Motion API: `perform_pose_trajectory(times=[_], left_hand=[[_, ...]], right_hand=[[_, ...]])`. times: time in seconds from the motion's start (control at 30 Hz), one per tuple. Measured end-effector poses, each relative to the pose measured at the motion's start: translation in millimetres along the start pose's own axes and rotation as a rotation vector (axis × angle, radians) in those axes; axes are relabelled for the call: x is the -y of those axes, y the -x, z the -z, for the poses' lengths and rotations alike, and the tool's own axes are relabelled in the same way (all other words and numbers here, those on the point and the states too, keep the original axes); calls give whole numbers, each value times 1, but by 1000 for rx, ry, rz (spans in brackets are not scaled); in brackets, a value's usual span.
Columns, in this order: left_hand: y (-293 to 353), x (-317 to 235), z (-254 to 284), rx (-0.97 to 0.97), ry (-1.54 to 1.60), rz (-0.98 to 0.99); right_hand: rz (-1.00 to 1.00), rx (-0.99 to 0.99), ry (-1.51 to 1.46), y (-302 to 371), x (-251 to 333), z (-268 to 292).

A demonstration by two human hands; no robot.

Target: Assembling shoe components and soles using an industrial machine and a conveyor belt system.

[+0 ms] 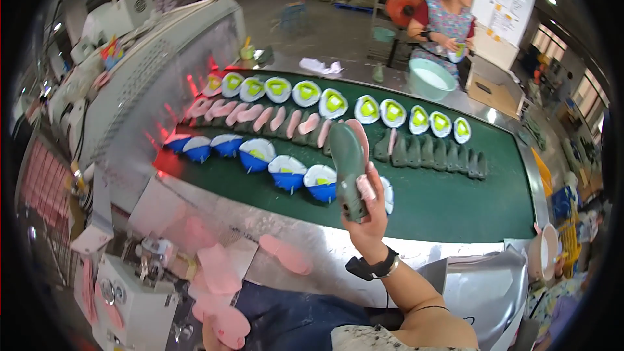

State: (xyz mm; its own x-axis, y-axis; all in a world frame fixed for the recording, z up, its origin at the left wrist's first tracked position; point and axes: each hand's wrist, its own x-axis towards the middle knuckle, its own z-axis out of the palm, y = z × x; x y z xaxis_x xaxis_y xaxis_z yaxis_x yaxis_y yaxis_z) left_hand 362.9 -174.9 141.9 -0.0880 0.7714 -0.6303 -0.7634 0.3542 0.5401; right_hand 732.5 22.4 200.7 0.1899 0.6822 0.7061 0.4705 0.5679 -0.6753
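Observation:
My right hand (368, 211), raised above the belt, is closed round a dark green shoe last (346, 159) that stands upright. A pink insole (359, 136) lies along the last's far side, and one of my fingers wears a pinkish wrap. Low at the left, my left hand (210, 334) shows only in part at the picture's lower edge, closed at the side of a pink insole (229, 325). More pink insoles (220, 270) lie just above it, and a single one (286, 253) rests on the metal edge.
Across the green conveyor belt (455, 208) run rows of white-and-yellow shoe uppers (306, 93), green lasts (439, 155) and blue-and-white uppers (257, 154). A machine housing (149, 58) covers the left end. A co-worker (448, 23) stands across the belt by a pale green basin (431, 79).

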Motion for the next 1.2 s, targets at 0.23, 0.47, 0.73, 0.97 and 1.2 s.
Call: perform_pose_trajectory(times=[0.23,0.47,0.73,0.97,1.2], left_hand=[[-26,-13,-98,209,-53,-152],[-59,-13,-105,417,169,-203],[-42,-43,-116,223,-55,-298],[-41,-42,-108,8,-163,-542],[-45,-50,-93,-64,-160,-369]], right_hand=[[-247,227,-468,20,33,-48],[-314,614,-781,38,81,-84],[-1079,697,-1092,71,86,-115],[-1213,930,-1058,73,64,-131],[-1268,1003,-903,62,76,-138]])
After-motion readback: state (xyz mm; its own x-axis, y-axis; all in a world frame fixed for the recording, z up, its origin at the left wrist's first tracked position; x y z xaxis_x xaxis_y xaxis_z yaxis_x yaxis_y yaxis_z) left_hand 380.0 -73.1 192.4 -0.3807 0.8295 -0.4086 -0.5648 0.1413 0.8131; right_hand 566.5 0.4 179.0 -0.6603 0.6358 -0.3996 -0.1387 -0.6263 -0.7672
